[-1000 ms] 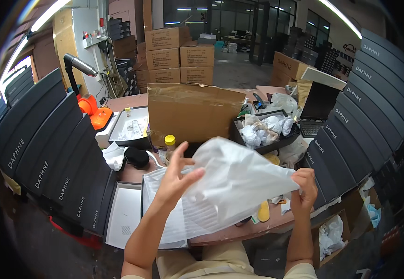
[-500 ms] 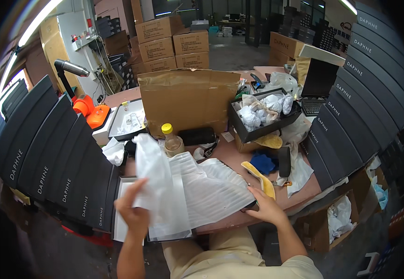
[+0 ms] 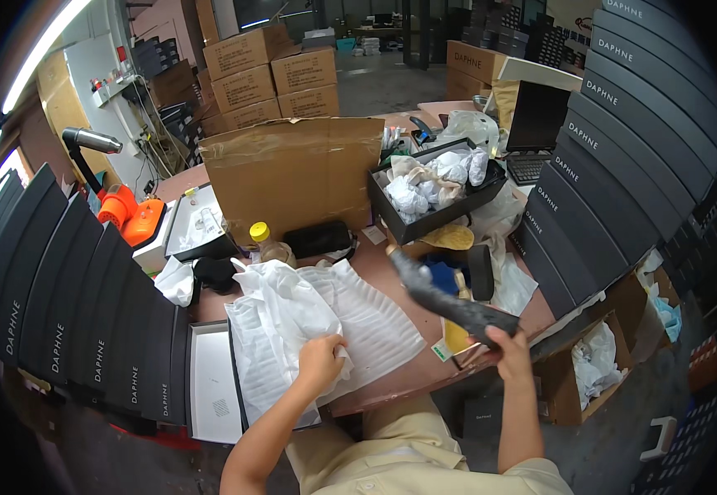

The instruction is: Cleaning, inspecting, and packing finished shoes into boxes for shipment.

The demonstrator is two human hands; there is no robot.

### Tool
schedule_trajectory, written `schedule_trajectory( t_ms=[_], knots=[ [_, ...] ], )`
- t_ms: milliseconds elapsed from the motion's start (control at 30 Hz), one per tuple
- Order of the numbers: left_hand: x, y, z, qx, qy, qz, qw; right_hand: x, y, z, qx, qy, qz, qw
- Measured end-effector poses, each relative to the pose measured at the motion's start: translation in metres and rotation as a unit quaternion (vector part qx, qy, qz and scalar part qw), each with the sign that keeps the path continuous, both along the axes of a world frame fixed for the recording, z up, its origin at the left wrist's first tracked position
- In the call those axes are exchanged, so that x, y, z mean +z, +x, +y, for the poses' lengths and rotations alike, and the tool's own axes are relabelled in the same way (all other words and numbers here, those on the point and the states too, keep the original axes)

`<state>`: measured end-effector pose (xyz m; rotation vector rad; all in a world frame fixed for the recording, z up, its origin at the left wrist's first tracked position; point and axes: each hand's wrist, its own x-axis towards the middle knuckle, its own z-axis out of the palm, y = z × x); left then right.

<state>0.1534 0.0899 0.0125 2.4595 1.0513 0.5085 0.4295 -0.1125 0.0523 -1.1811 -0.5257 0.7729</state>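
My left hand [image 3: 322, 363] is closed on a crumpled thin white wrapping sheet [image 3: 280, 301], which lies over a ribbed white foam sheet [image 3: 379, 318]. In my right hand [image 3: 508, 351] is a long black shoe [image 3: 445, 301], tilted and somewhat blurred, raised over the right side of the table. A small green-and-white tag [image 3: 442, 351] shows below it. The shoe partly hides a yellow shoe-shaped piece [image 3: 457, 337] and a blue cloth [image 3: 441, 274]. Left of the sheets, an open white-lined box part [image 3: 213, 388] sits at the table's front edge.
Dark shoeboxes rise in a left stack [image 3: 78, 330] and a taller right stack [image 3: 614, 173]. A black box [image 3: 433, 227] of crumpled paper, a yellow-capped bottle [image 3: 261, 233] and a cardboard panel [image 3: 292, 177] stand behind. A carton [image 3: 577, 388] with wrapping is at lower right.
My left hand has lowered the white sheet onto the foam and moved right. My right hand has lifted the black shoe from beside the foam sheet. The view has shifted slightly.
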Motion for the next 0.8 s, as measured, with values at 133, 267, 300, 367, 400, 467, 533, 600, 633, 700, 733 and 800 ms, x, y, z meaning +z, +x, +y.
schedule_trajectory(
  t_ms=[133, 267, 300, 367, 400, 467, 533, 600, 633, 700, 733, 800],
  knots=[
    [0.028, 0.028, 0.013, 0.042, 0.164, -0.077, 0.983, 0.006, 0.012, -0.053, 0.041, 0.056, 0.115, 0.991],
    [0.043, 0.046, 0.035, 0.051, 0.108, -0.161, 0.98, 0.023, -0.041, -0.048, 0.164, 0.097, 0.442, 0.876],
    [0.046, 0.046, 0.045, 0.046, 0.092, -0.183, 0.978, 0.031, -0.068, -0.039, 0.15, 0.116, 0.472, 0.861],
    [0.054, 0.03, 0.072, 0.054, 0.055, -0.332, 0.94, 0.018, -0.095, -0.03, 0.206, 0.119, 0.495, 0.836],
    [0.065, 0.021, 0.086, 0.078, -0.01, -0.401, 0.913, 0.009, -0.105, -0.024, 0.241, 0.13, 0.511, 0.815],
    [0.097, -0.006, 0.081, 0.16, -0.017, -0.353, 0.922, 0.013, -0.121, -0.014, 0.252, 0.128, 0.561, 0.778],
    [0.109, -0.032, 0.079, 0.125, 0.179, -0.334, 0.917, 0.011, -0.126, -0.006, 0.274, 0.099, 0.561, 0.775],
    [0.124, -0.049, 0.067, 0.097, 0.262, -0.261, 0.924, 0.008, -0.131, -0.001, 0.287, 0.075, 0.56, 0.774],
    [0.127, -0.057, 0.061, 0.075, 0.29, -0.232, 0.925, 0.008, -0.134, 0.002, 0.295, 0.065, 0.56, 0.771],
    [0.131, -0.064, 0.048, 0.041, 0.311, -0.186, 0.931, 0.011, -0.137, 0.007, 0.294, 0.037, 0.549, 0.782],
    [0.133, -0.067, 0.041, 0.029, 0.307, -0.164, 0.937, 0.013, -0.14, 0.009, 0.293, 0.03, 0.548, 0.783],
    [0.136, -0.069, 0.025, 0.007, 0.287, -0.145, 0.947, 0.015, -0.144, 0.011, 0.29, 0.019, 0.546, 0.786]
  ],
)
